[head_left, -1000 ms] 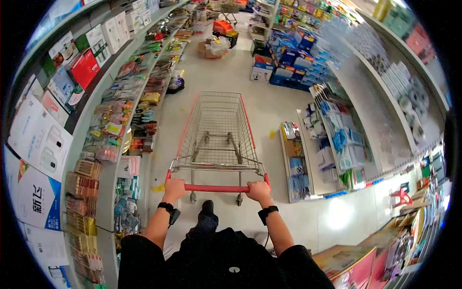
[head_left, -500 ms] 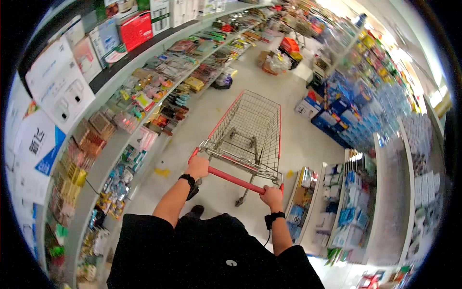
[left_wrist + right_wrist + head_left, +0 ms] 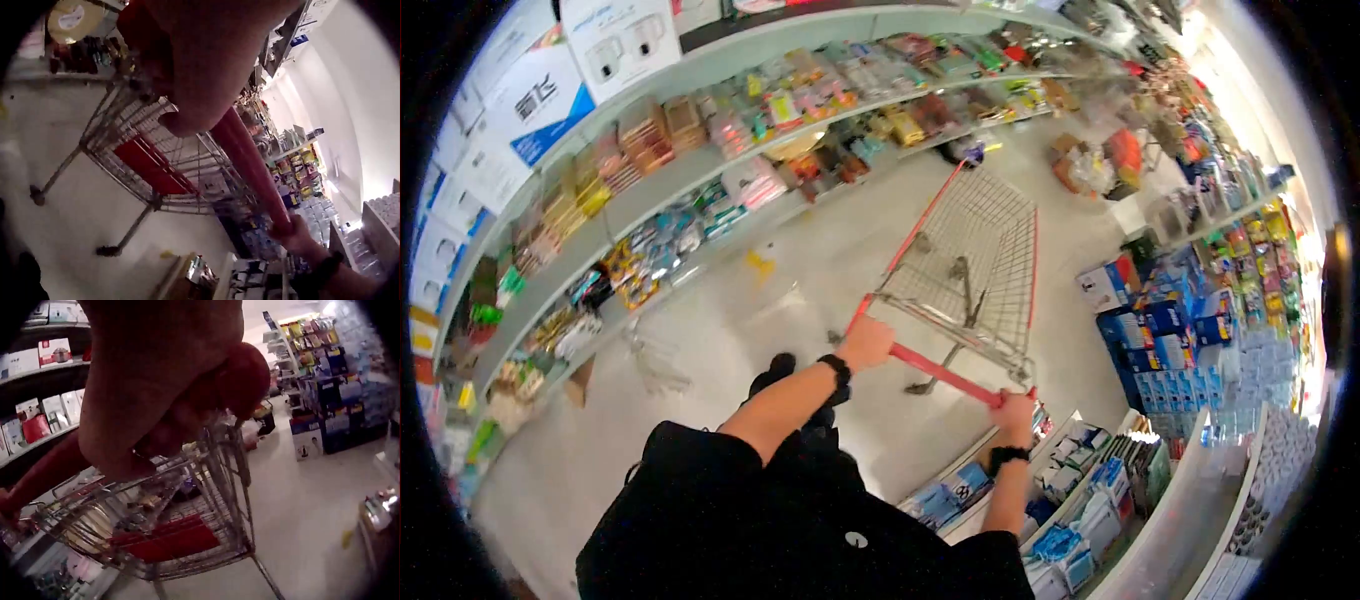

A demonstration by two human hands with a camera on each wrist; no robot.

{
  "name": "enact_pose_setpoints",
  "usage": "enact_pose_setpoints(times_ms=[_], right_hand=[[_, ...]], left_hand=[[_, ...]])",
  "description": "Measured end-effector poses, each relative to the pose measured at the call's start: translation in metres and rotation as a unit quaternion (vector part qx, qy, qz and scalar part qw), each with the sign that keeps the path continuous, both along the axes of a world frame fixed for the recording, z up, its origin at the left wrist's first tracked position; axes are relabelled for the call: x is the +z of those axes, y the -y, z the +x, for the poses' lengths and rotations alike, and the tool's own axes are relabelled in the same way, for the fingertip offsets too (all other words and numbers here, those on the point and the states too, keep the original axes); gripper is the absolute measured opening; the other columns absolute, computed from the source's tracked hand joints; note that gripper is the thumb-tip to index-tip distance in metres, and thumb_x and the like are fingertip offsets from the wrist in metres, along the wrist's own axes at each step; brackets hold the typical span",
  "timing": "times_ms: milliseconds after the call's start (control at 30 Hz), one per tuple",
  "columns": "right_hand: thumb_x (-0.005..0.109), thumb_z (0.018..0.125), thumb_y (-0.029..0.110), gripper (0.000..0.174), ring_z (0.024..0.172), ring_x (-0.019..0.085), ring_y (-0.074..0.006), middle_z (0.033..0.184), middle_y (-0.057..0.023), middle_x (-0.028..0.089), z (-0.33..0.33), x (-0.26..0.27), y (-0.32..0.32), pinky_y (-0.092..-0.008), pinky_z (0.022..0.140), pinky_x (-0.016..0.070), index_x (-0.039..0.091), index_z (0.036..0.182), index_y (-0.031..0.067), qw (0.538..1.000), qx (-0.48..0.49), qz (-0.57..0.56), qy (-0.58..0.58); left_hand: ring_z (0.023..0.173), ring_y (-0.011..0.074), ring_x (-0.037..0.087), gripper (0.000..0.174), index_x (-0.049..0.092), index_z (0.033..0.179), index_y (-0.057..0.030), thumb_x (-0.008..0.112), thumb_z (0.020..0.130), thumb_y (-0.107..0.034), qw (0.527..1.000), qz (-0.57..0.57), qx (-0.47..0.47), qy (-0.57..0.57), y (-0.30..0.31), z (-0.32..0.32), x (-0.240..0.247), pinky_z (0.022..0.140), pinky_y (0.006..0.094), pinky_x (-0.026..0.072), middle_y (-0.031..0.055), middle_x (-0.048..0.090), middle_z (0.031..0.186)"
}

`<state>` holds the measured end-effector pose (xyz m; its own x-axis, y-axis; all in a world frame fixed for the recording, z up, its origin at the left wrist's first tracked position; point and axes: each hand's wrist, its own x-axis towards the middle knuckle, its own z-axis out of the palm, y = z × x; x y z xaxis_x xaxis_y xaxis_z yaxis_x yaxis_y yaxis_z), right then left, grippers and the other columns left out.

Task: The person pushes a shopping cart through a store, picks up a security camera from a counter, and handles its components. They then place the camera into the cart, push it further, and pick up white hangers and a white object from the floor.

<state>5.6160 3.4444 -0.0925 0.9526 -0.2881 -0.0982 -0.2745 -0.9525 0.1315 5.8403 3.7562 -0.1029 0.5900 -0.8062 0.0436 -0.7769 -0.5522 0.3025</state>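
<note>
A wire shopping cart [image 3: 970,250] with red side edges stands in front of the person, its basket showing bare mesh. My left hand [image 3: 866,345] grips the left end of its red handlebar [image 3: 945,374]. At the bar's other end my right hand [image 3: 1013,415] is wrapped round it, beside the right shelf. In the left wrist view the left hand [image 3: 200,69] covers the near end of the bar, and the right hand [image 3: 294,234] shows at the far end. A red panel [image 3: 169,539] on the cart shows in the right wrist view below the right hand [image 3: 162,394].
Long shelves [image 3: 700,165] with packaged goods and boxed appliances curve along the left. Low shelving [image 3: 1090,470] stands close on the right, with stacked blue boxes [image 3: 1165,330] beyond it. A box with plastic bags [image 3: 1085,168] sits on the floor [image 3: 830,250] ahead.
The view has swung round, so the cart now lies farther right and tilted in the head view. Left shelves spread across the top. Both hands have kept their grip on the handlebar.
</note>
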Motion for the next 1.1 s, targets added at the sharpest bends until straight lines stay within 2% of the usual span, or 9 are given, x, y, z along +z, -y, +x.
enact_pose_setpoints(times_ms=[167, 300, 467, 633, 700, 867, 933, 1067, 1100], right_hand=[[0.066, 0.067, 0.027, 0.032, 0.079, 0.06, -0.0323, 0.086, -0.0137, 0.061, -0.004, 0.024, 0.045, -0.0447, 0.086, 0.0407, 0.061, 0.093, 0.009, 0.99, 0.018, 0.137, 0.002], [0.074, 0.062, 0.025, 0.043, 0.087, 0.055, -0.0338, 0.09, -0.0123, 0.056, 0.045, 0.073, -0.044, -0.0407, 0.077, 0.043, 0.057, 0.097, 0.0065, 0.964, 0.211, 0.159, 0.027], [0.073, 0.069, 0.034, 0.045, 0.078, 0.058, -0.0362, 0.083, -0.0154, 0.06, 0.073, 0.065, -0.141, -0.0436, 0.068, 0.0448, 0.056, 0.097, 0.003, 0.939, 0.165, 0.268, -0.141], [0.07, 0.074, 0.038, 0.043, 0.072, 0.059, -0.0395, 0.076, -0.021, 0.061, 0.047, 0.012, -0.146, -0.0475, 0.065, 0.0453, 0.055, 0.09, 0.0004, 0.947, -0.064, 0.301, -0.088], [0.069, 0.075, 0.037, 0.041, 0.072, 0.059, -0.0407, 0.075, -0.0215, 0.061, 0.031, -0.002, -0.161, -0.0485, 0.067, 0.0457, 0.055, 0.086, 0.0006, 0.989, 0.008, 0.144, -0.025], [0.065, 0.078, 0.034, 0.035, 0.076, 0.06, -0.0434, 0.078, -0.0234, 0.063, 0.035, -0.004, -0.205, -0.051, 0.07, 0.047, 0.056, 0.086, 0.0001, 0.996, -0.076, 0.048, 0.002], [0.062, 0.079, 0.029, 0.031, 0.074, 0.06, -0.0434, 0.075, -0.0235, 0.062, 0.039, -0.01, -0.219, -0.0515, 0.069, 0.0463, 0.055, 0.083, -0.0006, 0.996, -0.08, 0.027, -0.012], [0.065, 0.076, 0.027, 0.032, 0.072, 0.059, -0.0427, 0.073, -0.023, 0.061, 0.055, -0.017, -0.286, -0.0499, 0.068, 0.0458, 0.054, 0.085, -0.0013, 0.996, -0.071, 0.02, 0.043], [0.066, 0.075, 0.026, 0.032, 0.072, 0.059, -0.0426, 0.073, -0.023, 0.061, 0.055, -0.017, -0.304, -0.0497, 0.068, 0.0457, 0.055, 0.086, -0.0014, 0.996, -0.074, 0.013, 0.05]], left_hand=[[0.071, 0.0311, 0.064, 0.024, 0.06, 0.079, -0.0022, 0.067, 0.064, -0.02, 0.993, -0.071, -0.014, -0.097, 0.034, -0.068, -0.017, 0.063, 0.043, 0.0482, 0.0162, 0.063, 0.073], [0.084, 0.0349, 0.06, 0.036, 0.057, 0.089, 0.0012, 0.069, 0.066, -0.023, 0.974, -0.102, -0.122, -0.163, 0.033, -0.102, 0.0, 0.072, 0.0446, 0.0474, 0.02, 0.059, 0.088], [0.098, 0.036, 0.054, 0.047, 0.053, 0.108, -0.0007, 0.068, 0.072, -0.025, 0.914, -0.159, -0.112, -0.355, -0.025, -0.091, 0.044, 0.085, 0.0441, 0.0445, 0.0181, 0.054, 0.106], [0.098, 0.0335, 0.056, 0.038, 0.057, 0.104, 0.0001, 0.064, 0.078, -0.027, 0.934, -0.231, 0.029, -0.271, -0.194, -0.06, -0.072, 0.084, 0.0417, 0.0461, 0.0183, 0.058, 0.101], [0.1, 0.0347, 0.057, 0.037, 0.06, 0.105, -0.0043, 0.062, 0.076, -0.026, 0.892, -0.097, 0.201, -0.392, -0.294, -0.052, -0.078, 0.084, 0.042, 0.0461, 0.0167, 0.061, 0.108], [0.082, 0.0351, 0.061, 0.023, 0.065, 0.077, -0.0032, 0.064, 0.072, -0.025, 0.895, -0.017, 0.383, -0.227, -0.543, -0.065, -0.2, 0.073, 0.0434, 0.0488, 0.0181, 0.065, 0.084], [0.073, 0.0341, 0.061, 0.018, 0.064, 0.067, -0.0033, 0.062, 0.072, -0.02, 0.683, -0.183, 0.57, -0.419, -0.627, -0.087, -0.239, 0.069, 0.0436, 0.0492, 0.0151, 0.064, 0.071], [0.069, 0.0295, 0.063, 0.02, 0.063, 0.062, -0.0034, 0.06, 0.073, -0.019, 0.943, 0.095, 0.264, -0.18, -0.755, -0.131, -0.282, 0.068, 0.0396, 0.0505, 0.0119, 0.065, 0.067], [0.07, 0.03, 0.063, 0.021, 0.062, 0.061, -0.0033, 0.06, 0.073, -0.02, 0.881, 0.049, 0.374, -0.285, -0.768, -0.137, -0.28, 0.069, 0.0397, 0.0506, 0.0128, 0.065, 0.067]])
